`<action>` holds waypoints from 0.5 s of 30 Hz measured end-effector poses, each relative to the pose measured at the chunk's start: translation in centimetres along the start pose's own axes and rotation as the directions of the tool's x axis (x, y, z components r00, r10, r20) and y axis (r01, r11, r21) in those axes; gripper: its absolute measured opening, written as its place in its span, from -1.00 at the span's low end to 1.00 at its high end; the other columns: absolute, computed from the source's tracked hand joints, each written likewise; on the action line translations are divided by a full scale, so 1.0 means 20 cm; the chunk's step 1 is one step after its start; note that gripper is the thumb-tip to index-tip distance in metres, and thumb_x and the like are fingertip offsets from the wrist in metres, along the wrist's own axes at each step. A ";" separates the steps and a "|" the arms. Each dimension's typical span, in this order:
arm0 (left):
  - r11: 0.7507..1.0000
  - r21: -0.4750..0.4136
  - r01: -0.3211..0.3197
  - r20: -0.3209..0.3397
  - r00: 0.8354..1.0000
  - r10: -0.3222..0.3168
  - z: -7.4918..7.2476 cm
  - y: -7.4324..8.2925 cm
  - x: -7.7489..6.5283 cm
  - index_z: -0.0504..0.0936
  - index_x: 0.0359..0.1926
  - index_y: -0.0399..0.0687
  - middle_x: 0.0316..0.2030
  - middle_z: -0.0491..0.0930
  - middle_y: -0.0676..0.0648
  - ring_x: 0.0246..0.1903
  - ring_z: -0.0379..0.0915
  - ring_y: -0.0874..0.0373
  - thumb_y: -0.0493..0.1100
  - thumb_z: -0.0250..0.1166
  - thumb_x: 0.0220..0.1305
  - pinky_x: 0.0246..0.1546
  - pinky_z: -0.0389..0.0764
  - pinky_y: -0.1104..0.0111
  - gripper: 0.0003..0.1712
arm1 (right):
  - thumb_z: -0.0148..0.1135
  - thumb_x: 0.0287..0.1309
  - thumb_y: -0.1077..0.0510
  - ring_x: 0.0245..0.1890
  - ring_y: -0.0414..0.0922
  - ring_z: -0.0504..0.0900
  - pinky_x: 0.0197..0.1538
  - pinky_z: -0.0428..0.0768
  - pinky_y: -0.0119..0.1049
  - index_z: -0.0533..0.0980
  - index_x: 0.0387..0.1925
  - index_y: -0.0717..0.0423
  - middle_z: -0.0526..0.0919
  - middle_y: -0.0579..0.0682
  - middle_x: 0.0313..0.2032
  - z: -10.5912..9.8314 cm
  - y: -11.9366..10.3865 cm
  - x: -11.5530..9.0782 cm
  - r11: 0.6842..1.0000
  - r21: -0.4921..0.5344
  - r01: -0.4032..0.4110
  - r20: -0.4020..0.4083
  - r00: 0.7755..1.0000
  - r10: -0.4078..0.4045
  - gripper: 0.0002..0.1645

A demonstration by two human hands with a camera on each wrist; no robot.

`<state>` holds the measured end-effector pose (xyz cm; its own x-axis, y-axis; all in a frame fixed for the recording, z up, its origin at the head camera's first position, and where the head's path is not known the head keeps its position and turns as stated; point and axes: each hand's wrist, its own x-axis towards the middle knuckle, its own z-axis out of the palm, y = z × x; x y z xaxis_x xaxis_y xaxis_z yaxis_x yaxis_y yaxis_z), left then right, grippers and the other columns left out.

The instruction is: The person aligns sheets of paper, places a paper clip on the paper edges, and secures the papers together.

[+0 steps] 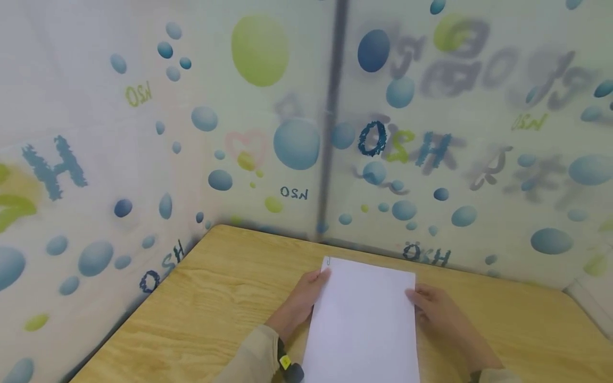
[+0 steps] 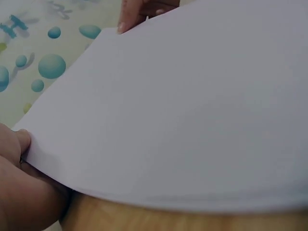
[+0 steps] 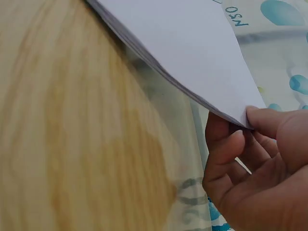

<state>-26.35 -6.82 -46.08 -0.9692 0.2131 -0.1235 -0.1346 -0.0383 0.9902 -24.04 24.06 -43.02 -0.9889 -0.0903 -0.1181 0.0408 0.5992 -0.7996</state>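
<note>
A stack of white paper (image 1: 366, 324) is held up between both hands, over the wooden table. At its top left corner sits a small paper clip (image 1: 328, 261). My left hand (image 1: 301, 298) pinches the left edge just below that clip, thumb on top. My right hand (image 1: 438, 308) pinches the right edge near the upper corner. In the right wrist view several sheets show along the edge of the paper (image 3: 192, 57), and the right hand (image 3: 260, 159) has its thumb above and curled fingers beneath. The left thumb (image 2: 23, 140) presses on the sheet in the left wrist view.
The wooden table (image 1: 215, 287) extends to both sides of the paper. Behind and to the left hang pale curtains (image 1: 268, 117) printed with blue and green dots and letters, close to the table's edges. A dark vertical pole (image 1: 330, 106) shows through the back curtain.
</note>
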 end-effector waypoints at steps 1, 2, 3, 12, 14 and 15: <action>1.000 0.002 -0.005 0.006 1.000 0.005 0.00 0.00 0.00 0.53 0.15 -0.14 -0.24 0.60 -0.10 -0.26 0.54 0.08 0.21 -0.01 0.46 -0.19 0.53 0.25 -0.43 | 0.05 0.41 -0.08 -0.43 -0.08 0.49 -0.40 0.49 -0.29 0.54 -0.11 0.22 0.54 0.02 -0.46 0.01 0.00 0.00 1.000 0.015 -0.004 -0.003 1.000 0.004 -0.58; 1.000 0.000 -0.013 0.014 1.000 0.013 0.00 0.00 0.00 0.54 0.11 -0.14 -0.25 0.61 -0.11 -0.27 0.55 0.08 0.20 -0.02 0.46 -0.20 0.54 0.25 -0.44 | 0.05 0.41 -0.08 -0.41 -0.08 0.50 -0.38 0.50 -0.29 0.53 -0.09 0.22 0.55 0.02 -0.43 0.01 0.00 0.00 1.000 0.028 -0.008 -0.011 1.000 0.008 -0.58; 1.000 -0.002 -0.022 0.021 1.000 0.022 -0.01 -0.01 0.01 0.55 0.09 -0.14 -0.26 0.61 -0.11 -0.29 0.55 0.08 0.20 -0.02 0.46 -0.22 0.55 0.26 -0.45 | 0.05 0.41 -0.06 -0.39 -0.08 0.51 -0.36 0.51 -0.29 0.52 -0.06 0.23 0.56 0.02 -0.41 0.01 0.00 0.00 0.999 0.043 -0.007 -0.016 1.000 0.008 -0.58; 0.997 0.066 -0.032 0.057 0.998 0.028 -0.04 0.04 0.01 0.58 0.08 -0.24 -0.22 0.61 -0.11 -0.27 0.54 0.08 -0.04 0.10 0.47 -0.25 0.58 0.26 -0.61 | -0.02 0.46 -0.04 -0.37 -0.07 0.50 -0.37 0.53 -0.30 0.49 0.01 0.17 0.57 0.03 -0.34 -0.03 0.02 -0.01 0.999 0.029 0.028 -0.062 0.998 -0.026 -0.62; 0.994 0.105 -0.042 0.060 0.998 0.036 -0.05 0.05 0.01 0.59 0.07 -0.28 -0.21 0.62 -0.13 -0.27 0.56 0.06 -0.14 0.12 0.45 -0.25 0.60 0.23 -0.66 | -0.02 0.46 -0.03 -0.31 -0.07 0.53 -0.30 0.56 -0.29 0.48 0.04 0.19 0.59 0.04 -0.28 -0.04 0.03 0.00 0.999 0.043 0.029 -0.070 0.997 -0.026 -0.60; 0.992 0.117 -0.046 0.059 0.998 0.039 -0.05 0.06 0.01 0.59 0.07 -0.28 -0.21 0.63 -0.14 -0.28 0.58 0.04 -0.18 0.14 0.44 -0.27 0.62 0.21 -0.68 | -0.01 0.45 -0.04 -0.27 -0.07 0.53 -0.27 0.57 -0.28 0.48 0.05 0.21 0.59 0.04 -0.25 -0.05 0.03 0.00 0.998 0.056 0.027 -0.074 0.997 -0.023 -0.58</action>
<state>-26.84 -7.79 -45.00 -0.9599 0.2686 -0.0808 -0.0653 0.0662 0.9957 -24.09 25.25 -42.95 -0.9974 -0.0445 -0.0561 0.0224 0.5508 -0.8343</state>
